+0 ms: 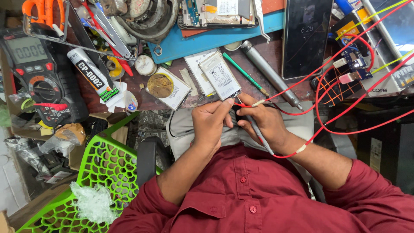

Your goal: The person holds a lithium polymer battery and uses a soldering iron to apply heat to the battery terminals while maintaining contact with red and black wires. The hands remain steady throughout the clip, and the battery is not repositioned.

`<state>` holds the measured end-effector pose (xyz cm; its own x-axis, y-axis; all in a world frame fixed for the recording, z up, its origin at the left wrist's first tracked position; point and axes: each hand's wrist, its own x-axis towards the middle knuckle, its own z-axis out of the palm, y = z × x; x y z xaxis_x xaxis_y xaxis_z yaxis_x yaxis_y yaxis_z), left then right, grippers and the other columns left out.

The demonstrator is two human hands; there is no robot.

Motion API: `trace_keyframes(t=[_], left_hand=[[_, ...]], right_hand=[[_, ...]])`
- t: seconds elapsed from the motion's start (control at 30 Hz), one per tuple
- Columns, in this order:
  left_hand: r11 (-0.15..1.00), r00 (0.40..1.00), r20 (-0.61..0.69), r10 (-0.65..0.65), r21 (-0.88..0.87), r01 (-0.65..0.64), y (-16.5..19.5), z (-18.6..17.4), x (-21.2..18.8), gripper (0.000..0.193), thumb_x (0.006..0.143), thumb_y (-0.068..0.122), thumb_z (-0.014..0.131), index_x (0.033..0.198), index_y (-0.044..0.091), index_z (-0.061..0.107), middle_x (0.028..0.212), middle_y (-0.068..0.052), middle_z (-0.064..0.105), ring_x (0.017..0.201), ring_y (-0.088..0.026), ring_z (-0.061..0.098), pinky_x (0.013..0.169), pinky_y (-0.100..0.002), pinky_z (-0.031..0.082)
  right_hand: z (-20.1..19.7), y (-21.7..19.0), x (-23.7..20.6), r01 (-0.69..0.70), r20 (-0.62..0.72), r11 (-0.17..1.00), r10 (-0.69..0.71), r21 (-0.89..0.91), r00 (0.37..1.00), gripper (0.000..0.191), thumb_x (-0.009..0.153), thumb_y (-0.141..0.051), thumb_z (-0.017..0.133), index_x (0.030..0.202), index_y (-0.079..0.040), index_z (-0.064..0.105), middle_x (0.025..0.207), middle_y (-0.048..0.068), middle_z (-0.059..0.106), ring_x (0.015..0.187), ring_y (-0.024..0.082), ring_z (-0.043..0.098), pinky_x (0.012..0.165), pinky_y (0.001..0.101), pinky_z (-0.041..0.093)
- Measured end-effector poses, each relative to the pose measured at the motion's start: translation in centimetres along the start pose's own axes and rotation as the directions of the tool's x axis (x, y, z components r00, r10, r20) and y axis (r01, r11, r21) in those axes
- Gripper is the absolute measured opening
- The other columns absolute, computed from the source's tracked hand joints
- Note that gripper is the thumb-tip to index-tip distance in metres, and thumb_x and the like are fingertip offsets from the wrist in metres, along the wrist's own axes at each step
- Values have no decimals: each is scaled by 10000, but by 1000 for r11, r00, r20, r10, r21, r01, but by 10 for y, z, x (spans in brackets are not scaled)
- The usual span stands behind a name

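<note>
Head view: left hand (210,123) pinches the flat battery pack (222,80) at the workbench's (276,60) near edge; right hand (263,123) clasps a grey probe (258,131) touching the battery's near end.

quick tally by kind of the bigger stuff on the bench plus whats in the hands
Flat battery packs: 2, one at the hands, one with a brown patch
Multimeter: 1
Phone with lit screen: 1
Glue tube: 1
Green-handled tool: 1
Probe in right hand: 1
Total: 7
Left hand pinches the battery's edge.
</note>
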<state>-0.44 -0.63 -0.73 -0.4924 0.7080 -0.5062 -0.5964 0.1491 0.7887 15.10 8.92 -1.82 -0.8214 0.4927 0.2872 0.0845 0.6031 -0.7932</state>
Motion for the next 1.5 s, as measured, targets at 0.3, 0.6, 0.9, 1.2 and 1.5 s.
trace_keyframes(t=[0.3,0.6,0.9,1.2,1.5], left_hand=[[1000,1000,-4,-5,3,5,3,2,-1,212,956,67,711,774,-35,741,601,-32,621,502,-81,526,495,-239,377],[999,1000,-16,19,29,-18,2,-5,-1,219,954,62,715,757,-35,728,598,-42,622,494,-93,523,488,-243,369],[994,997,-39,62,89,-58,7,-16,-1,218,939,58,720,742,-36,720,591,-60,622,481,-115,525,487,-251,377],[995,996,-65,59,83,-53,9,-17,3,199,924,60,712,761,-50,738,578,-77,618,466,-130,520,490,-255,376],[997,998,-60,33,66,-29,3,-12,3,213,910,88,731,733,-31,724,573,-74,621,462,-126,526,477,-256,379]], right_hand=[[2,1,-1,-13,13,1000,13,3,1000,331,956,-181,755,1198,-90,548,1396,198,621,976,387,709,768,398,569],[4,-2,1,-11,12,999,11,33,1000,309,964,-199,736,1193,-101,553,1450,212,583,1097,396,695,825,399,573],[8,-9,5,-34,25,996,32,84,999,301,961,-200,759,1185,-117,576,1488,190,570,1022,361,718,795,398,575],[9,-10,9,21,-9,996,-20,86,1000,333,961,-196,759,1200,-103,546,1490,199,557,1075,374,715,813,401,585],[8,-5,7,38,-19,998,-37,40,999,309,950,-160,747,1190,-116,557,1449,191,582,1080,388,705,839,410,578]])
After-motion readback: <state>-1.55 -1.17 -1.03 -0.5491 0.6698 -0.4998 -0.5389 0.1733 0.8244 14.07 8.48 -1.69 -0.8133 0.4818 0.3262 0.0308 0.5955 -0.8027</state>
